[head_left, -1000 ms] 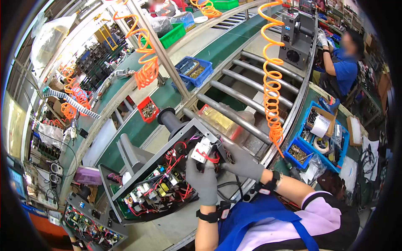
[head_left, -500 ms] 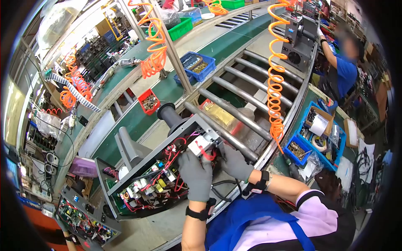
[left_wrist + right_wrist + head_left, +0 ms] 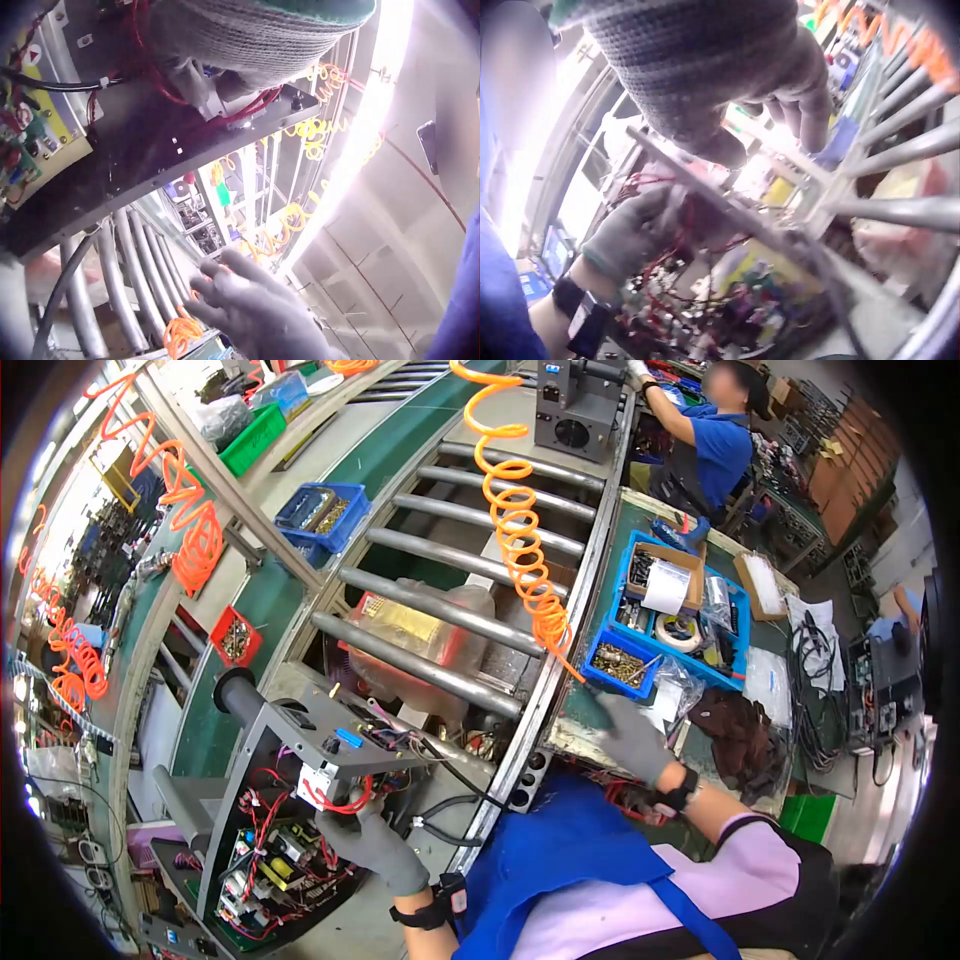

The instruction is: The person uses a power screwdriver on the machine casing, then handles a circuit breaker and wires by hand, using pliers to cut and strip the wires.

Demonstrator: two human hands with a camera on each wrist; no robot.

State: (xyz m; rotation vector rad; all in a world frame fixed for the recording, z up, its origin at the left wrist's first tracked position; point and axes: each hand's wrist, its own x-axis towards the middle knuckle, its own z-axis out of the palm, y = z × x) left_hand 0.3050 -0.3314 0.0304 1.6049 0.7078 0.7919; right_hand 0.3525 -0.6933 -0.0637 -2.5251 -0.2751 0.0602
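My gloved left hand pinches a white block-shaped part with red wires at the upper end of an opened grey metal housing. In the left wrist view the gloved fingers are at this white part, beside the dark panel. Circuit boards and red wiring fill the housing. My gloved right hand is away from the housing, over the side bench, just below the blue screw bin. Its fingers look loosely bent in the right wrist view, with nothing seen between them.
A coiled orange hose hangs down towards the right hand. Metal rollers run beyond the housing. A larger blue tray holds boxes and tape. Another person works at the far right, near a second grey machine.
My right hand has left the housing and moved right towards the screw bin. The left hand stays at the white part. The head view has turned right.
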